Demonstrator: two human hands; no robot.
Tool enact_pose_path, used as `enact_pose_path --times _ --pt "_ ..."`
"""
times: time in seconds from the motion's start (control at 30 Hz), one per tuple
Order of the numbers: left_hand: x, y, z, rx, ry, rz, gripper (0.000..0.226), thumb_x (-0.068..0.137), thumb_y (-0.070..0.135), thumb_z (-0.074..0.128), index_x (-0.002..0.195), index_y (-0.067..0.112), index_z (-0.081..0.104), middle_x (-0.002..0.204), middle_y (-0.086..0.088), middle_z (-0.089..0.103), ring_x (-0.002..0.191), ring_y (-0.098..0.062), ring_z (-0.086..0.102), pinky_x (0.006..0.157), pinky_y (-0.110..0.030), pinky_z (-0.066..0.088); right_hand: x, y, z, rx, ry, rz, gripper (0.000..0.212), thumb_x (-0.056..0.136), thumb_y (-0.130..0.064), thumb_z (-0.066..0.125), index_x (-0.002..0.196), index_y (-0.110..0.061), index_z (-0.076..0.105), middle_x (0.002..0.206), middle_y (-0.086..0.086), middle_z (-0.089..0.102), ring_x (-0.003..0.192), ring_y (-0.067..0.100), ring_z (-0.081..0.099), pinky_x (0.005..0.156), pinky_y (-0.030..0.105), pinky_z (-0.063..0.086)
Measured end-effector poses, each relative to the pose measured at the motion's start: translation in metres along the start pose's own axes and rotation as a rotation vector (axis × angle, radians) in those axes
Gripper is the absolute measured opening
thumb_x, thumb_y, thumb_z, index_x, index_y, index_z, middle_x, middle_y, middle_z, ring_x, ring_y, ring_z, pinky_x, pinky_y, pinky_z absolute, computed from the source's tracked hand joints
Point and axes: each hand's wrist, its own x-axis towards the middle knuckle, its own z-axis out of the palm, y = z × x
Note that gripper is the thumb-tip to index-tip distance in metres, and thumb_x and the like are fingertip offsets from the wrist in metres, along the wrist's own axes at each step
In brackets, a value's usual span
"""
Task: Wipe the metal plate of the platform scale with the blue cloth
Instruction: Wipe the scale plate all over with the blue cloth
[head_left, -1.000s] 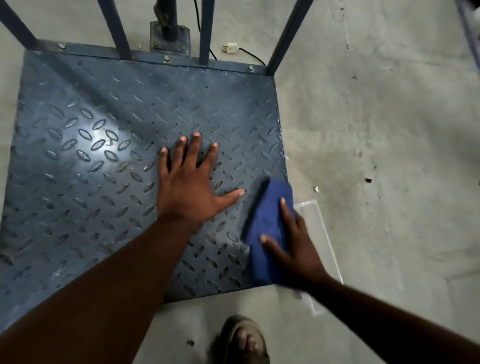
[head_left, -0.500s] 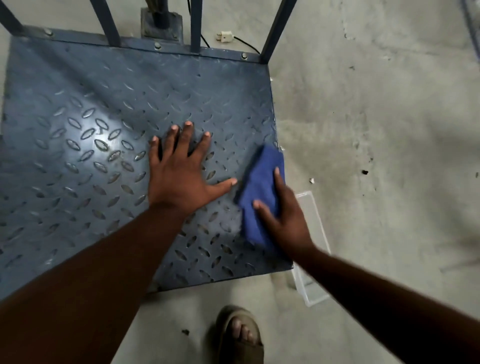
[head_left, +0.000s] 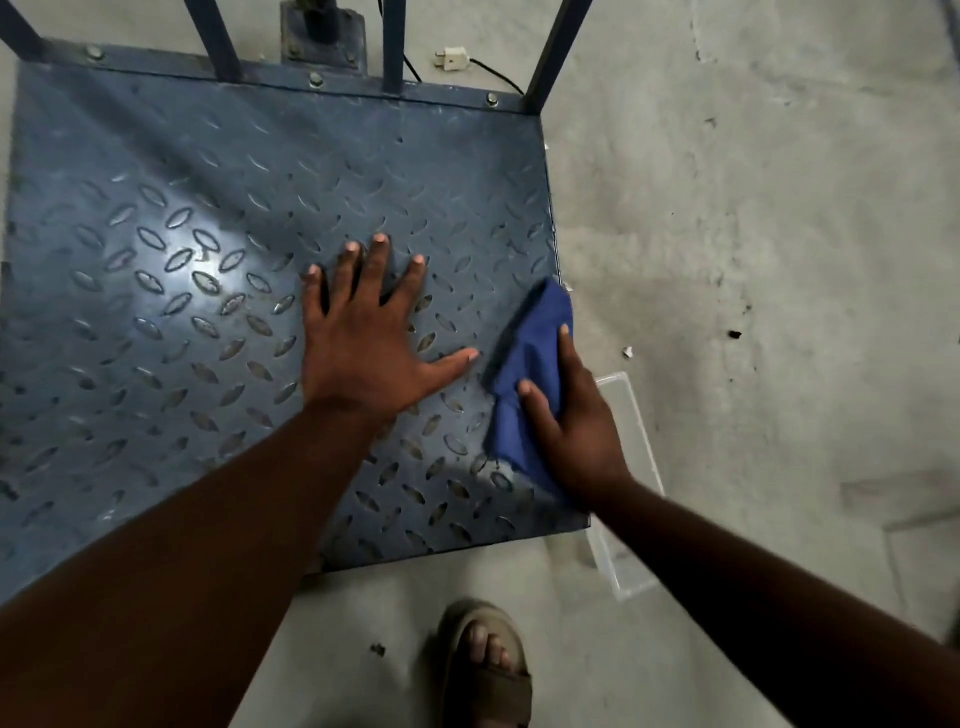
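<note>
Pressing the blue cloth (head_left: 530, 358) flat w/ my right hand (head_left: 576, 431) at the metal plate (head_left: 156, 312)'s right edge, I see unwiped plate lying leftward; left hand (head_left: 363, 353) splayed flat, gripping nothing.

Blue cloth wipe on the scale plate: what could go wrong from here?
1. The right hand presses the blue cloth at the metal plate's right edge; a further stroke could slide it off onto the floor.
2. A clear plastic container sits just beside that edge and could get knocked.
3. The left hand lies flat on the plate, so the area under it may go unwiped.
</note>
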Motion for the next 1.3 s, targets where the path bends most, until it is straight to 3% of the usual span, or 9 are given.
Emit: enact_pose_path --times 0.23,0.57,0.7,0.9,1.0,1.13,1.3 --pt "-0.001 0.002 0.002 0.001 0.025 -0.005 0.115 0.073 0.102 0.04 0.166 0.034 0.032 0.177 -0.008 0.02 0.163 -0.035 0.018 0.129 -0.064 0.013 0.109 -0.028 -0.001 -0.03 0.057 -0.019 0.077 0.104 -0.054 0.051 0.166 -0.029 0.013 0.151 0.01 0.055 0.129 0.032 0.058 0.098 0.036 0.05" --pt "-0.001 0.001 0.002 -0.003 0.042 -0.005 0.112 0.075 0.101 0.041 0.165 0.034 0.035 0.176 -0.008 0.022 0.162 -0.035 0.021 0.129 -0.064 0.014 0.029 -0.007 0.002 -0.149 -0.006 0.008 0.079 0.103 -0.06 0.044 0.165 -0.037 0.003 0.143 0.013 0.052 0.119 0.031 0.058 0.082 0.035 0.046" --pt "0.0 0.0 0.002 0.009 0.025 -0.012 0.113 0.074 0.102 0.038 0.166 0.036 0.032 0.177 -0.006 0.019 0.163 -0.032 0.017 0.13 -0.063 0.012 0.045 -0.015 -0.001 -0.237 0.002 0.027 0.082 0.1 -0.066 0.042 0.164 -0.039 -0.001 0.138 0.013 0.052 0.118 0.037 0.059 0.086 0.043 0.05" --pt "-0.001 0.0 0.003 -0.007 0.047 0.004 0.112 0.075 0.101 0.042 0.165 0.034 0.036 0.176 -0.008 0.022 0.162 -0.034 0.021 0.129 -0.062 0.012 0.141 -0.038 0.0 -0.286 0.041 -0.023 0.086 0.098 -0.072 0.04 0.166 -0.033 0.004 0.137 0.02 0.049 0.121 0.043 0.057 0.093 0.044 0.048" --pt "0.0 -0.001 0.004 0.004 0.051 0.004 0.112 0.075 0.101 0.043 0.164 0.035 0.037 0.176 -0.007 0.023 0.161 -0.034 0.022 0.129 -0.063 0.014 0.179 -0.047 0.004 -0.358 0.065 -0.093 0.087 0.096 -0.074 0.033 0.166 -0.026 0.012 0.154 0.022 0.038 0.139 0.042 0.042 0.111 0.048 0.041" --pt "-0.001 -0.002 0.006 -0.005 0.045 0.012 0.111 0.075 0.101 0.043 0.164 0.035 0.037 0.176 -0.006 0.023 0.161 -0.033 0.022 0.129 -0.063 0.014 0.178 -0.051 0.01 -0.496 0.153 -0.137 0.081 0.102 -0.067 0.024 0.166 -0.017 0.015 0.172 0.018 0.007 0.159 0.033 0.009 0.128 0.049 0.014" --pt "0.0 -0.001 0.005 -0.03 0.053 0.008 0.11 0.072 0.097 0.048 0.161 0.033 0.046 0.174 -0.007 0.031 0.158 -0.034 0.03 0.126 -0.064 0.021 0.139 -0.073 0.05 -0.534 0.144 -0.291 0.071 0.104 -0.052 0.033 0.162 -0.011 0.029 0.17 0.017 0.019 0.158 0.03 0.016 0.128 0.05 0.014"
